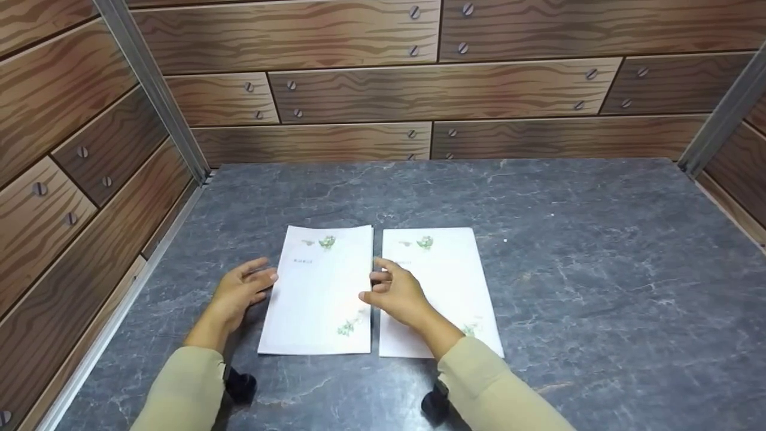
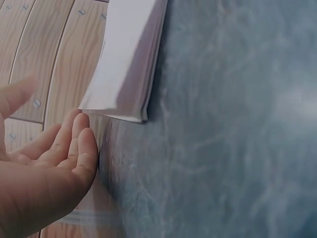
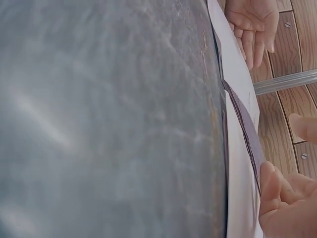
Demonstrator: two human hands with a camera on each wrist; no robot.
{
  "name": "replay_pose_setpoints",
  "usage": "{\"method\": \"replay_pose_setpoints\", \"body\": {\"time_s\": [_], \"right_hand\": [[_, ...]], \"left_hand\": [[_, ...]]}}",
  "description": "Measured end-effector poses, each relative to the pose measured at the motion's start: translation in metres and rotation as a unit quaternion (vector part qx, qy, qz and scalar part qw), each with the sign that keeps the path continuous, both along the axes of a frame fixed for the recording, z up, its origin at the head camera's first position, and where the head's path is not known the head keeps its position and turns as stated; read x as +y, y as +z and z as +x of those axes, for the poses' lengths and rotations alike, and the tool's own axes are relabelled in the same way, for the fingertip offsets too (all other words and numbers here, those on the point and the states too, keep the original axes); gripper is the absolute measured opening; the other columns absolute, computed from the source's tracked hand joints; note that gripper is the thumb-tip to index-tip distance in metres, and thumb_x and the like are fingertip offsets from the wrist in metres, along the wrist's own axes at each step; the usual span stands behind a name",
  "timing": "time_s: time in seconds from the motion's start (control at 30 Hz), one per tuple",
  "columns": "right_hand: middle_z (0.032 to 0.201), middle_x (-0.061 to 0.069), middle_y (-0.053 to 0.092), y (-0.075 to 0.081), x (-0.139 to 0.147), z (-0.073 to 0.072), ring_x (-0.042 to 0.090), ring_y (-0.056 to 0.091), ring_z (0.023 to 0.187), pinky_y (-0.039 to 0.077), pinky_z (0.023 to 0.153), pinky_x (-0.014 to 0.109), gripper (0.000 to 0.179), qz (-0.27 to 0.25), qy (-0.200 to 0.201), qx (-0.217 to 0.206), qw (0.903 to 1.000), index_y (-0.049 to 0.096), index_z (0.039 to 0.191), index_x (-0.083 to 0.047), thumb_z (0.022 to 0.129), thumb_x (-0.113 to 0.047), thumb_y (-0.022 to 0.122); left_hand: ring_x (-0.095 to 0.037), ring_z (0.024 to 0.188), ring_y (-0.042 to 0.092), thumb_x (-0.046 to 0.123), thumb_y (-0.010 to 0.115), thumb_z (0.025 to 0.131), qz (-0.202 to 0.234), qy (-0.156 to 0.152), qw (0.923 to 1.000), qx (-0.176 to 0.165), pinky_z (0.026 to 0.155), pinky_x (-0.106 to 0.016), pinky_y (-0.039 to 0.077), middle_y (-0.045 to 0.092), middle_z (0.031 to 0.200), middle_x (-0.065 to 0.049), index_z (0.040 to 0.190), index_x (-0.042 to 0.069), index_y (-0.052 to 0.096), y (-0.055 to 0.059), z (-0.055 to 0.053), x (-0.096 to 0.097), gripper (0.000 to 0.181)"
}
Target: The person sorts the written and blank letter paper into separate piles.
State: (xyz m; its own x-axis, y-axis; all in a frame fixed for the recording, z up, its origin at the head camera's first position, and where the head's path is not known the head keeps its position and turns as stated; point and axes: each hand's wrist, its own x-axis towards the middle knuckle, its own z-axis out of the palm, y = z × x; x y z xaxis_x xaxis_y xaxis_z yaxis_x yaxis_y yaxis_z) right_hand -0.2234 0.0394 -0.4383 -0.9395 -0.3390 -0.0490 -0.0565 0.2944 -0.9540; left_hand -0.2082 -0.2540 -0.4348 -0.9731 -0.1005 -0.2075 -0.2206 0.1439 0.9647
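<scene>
Two white stacks of paper with small green plant prints lie side by side on the table: a left stack (image 1: 317, 299) and a right stack (image 1: 443, 287). My left hand (image 1: 239, 293) is beside the left stack's left edge, its fingers loosely bent, the thumb reaching the edge. In the left wrist view this hand (image 2: 54, 158) shows spread fingers near the stack's corner (image 2: 129, 94), where layered sheets show. My right hand (image 1: 398, 293) is over the gap between the stacks, fingertips at the left stack's right edge. In the right wrist view its thumb stands apart from its fingers (image 3: 271, 186).
The grey marbled table (image 1: 598, 287) carries both stacks. Wood-plank-patterned panels (image 1: 359, 96) enclose it at the back and sides, with metal posts (image 1: 155, 84) at the corners. Black wrist-worn devices (image 1: 240, 386) sit below both sleeves.
</scene>
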Motion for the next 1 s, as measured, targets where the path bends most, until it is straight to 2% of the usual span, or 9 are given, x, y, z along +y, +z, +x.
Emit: {"method": "replay_pose_setpoints", "body": {"time_s": [0.13,0.3,0.53,0.77,1.0], "right_hand": [[0.125,0.018,0.056,-0.001,-0.002,0.000,0.031,0.058,0.110,0.052,0.085,0.032,0.067,-0.010,-0.016,0.007,0.9998,0.040,0.141,0.002,0.083,-0.007,0.072],[0.120,0.017,0.056,-0.002,-0.005,0.000,0.029,0.062,0.102,0.054,0.080,0.030,0.068,-0.007,-0.038,0.015,0.9991,0.041,0.141,-0.001,0.080,-0.001,0.071],[0.118,0.016,0.058,-0.003,-0.008,-0.003,0.025,0.063,0.096,0.056,0.072,0.027,0.069,0.001,-0.059,-0.002,0.9982,0.042,0.140,0.001,0.078,0.003,0.070],[0.105,0.011,0.060,-0.003,-0.006,-0.005,0.018,0.061,0.084,0.056,0.066,0.027,0.054,-0.023,-0.066,-0.034,0.9970,0.049,0.136,-0.001,0.084,0.005,0.064],[0.100,0.011,0.062,0.001,0.000,-0.007,0.016,0.063,0.077,0.057,0.064,0.029,0.050,-0.053,-0.069,-0.039,0.9954,0.051,0.135,0.000,0.086,0.006,0.059]], "left_hand": [[-0.023,0.112,0.055,0.005,0.061,0.092,-0.006,0.008,0.9999,0.011,0.092,-0.036,0.046,0.049,0.134,-0.023,0.142,-0.005,0.037,-0.002,0.000,0.000,0.056],[-0.017,0.101,0.058,-0.007,0.061,0.088,0.012,0.019,0.9996,0.018,0.079,-0.025,0.052,0.051,0.130,-0.025,0.137,-0.007,0.044,-0.005,0.000,0.002,0.051],[-0.017,0.093,0.060,-0.010,0.059,0.087,0.032,0.027,0.9991,0.007,0.076,-0.028,0.053,0.051,0.124,-0.023,0.136,-0.008,0.045,-0.008,0.000,0.004,0.051],[-0.012,0.085,0.060,-0.009,0.059,0.088,0.041,0.037,0.9984,0.007,0.072,-0.025,0.054,0.058,0.109,-0.013,0.134,-0.008,0.047,-0.005,-0.001,0.007,0.048],[-0.011,0.086,0.060,-0.007,0.059,0.089,0.047,0.040,0.9981,0.006,0.072,-0.023,0.053,0.060,0.108,-0.010,0.134,-0.006,0.049,-0.002,-0.004,0.013,0.046]]}}
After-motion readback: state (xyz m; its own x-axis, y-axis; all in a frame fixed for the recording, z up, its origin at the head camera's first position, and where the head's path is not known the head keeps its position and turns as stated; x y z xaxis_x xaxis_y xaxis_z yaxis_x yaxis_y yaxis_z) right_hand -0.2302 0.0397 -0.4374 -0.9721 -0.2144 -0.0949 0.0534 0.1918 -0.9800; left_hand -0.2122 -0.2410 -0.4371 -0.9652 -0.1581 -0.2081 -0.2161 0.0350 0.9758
